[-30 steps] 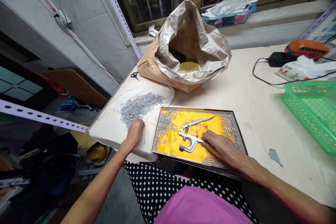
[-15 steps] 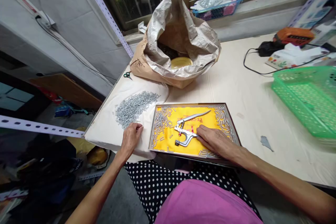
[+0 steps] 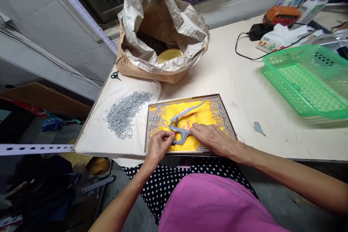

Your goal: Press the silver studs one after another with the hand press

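Observation:
In the head view, my right hand point(image 3: 213, 138) is closed around one handle of grey metal hand pliers point(image 3: 179, 129). The other handle points up and away to the right, spread from the first. My left hand point(image 3: 159, 145) is pinched at the pliers' jaw end, by a small red part; whatever its fingertips hold is too small to make out. Beneath both hands lies a shallow tray point(image 3: 227, 116) lined with yellow printed plastic. Several small silvery spring-like pieces point(image 3: 217, 110) lie along its sides. A larger pile of such pieces point(image 3: 123, 114) rests on white cloth left of the tray.
Behind the tray stands a large open paper sack point(image 3: 152, 74) with a yellow bowl point(image 3: 170, 55) inside. Small scissors point(image 3: 115, 76) lie near the left table edge. To the right are a green plastic basket point(image 3: 299, 108), an orange charger point(image 3: 282, 15) and a grey scrap point(image 3: 259, 128).
My left hand has moved right, from beside the pile to the pliers' jaw end. My right hand still grips the handle. The camera view has shifted.

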The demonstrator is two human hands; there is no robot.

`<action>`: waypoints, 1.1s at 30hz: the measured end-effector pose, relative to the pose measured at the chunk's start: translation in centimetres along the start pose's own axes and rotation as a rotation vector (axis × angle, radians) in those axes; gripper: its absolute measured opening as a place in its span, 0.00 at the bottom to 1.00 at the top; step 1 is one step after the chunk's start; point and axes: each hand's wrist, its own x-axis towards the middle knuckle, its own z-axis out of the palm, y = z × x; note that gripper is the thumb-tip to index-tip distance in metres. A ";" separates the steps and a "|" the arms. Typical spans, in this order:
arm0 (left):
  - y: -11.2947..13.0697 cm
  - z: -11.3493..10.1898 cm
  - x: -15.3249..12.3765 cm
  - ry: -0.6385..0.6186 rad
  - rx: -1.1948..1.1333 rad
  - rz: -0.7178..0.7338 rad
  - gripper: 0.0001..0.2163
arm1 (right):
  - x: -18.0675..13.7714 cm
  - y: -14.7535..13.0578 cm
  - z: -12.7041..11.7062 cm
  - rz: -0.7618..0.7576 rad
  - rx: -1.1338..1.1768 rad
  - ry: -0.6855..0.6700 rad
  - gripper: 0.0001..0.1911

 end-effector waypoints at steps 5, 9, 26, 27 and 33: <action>0.2 -0.2 0.1 -0.031 0.106 -0.030 0.11 | 0.0 0.4 0.6 0.011 0.009 0.012 0.12; 1.2 -0.3 0.5 -0.097 0.213 -0.046 0.09 | 0.1 0.7 1.4 0.016 0.010 -0.024 0.13; 1.4 -0.7 0.7 -0.261 0.243 -0.218 0.14 | 2.8 4.1 -0.4 0.039 -0.164 0.085 0.51; 1.3 -0.7 0.7 -0.264 0.245 -0.217 0.14 | 3.0 4.1 -0.5 0.037 -0.159 0.072 0.49; 1.8 -0.5 -0.8 -0.123 0.443 -0.026 0.11 | 2.7 2.9 -1.0 0.080 -0.116 0.057 0.43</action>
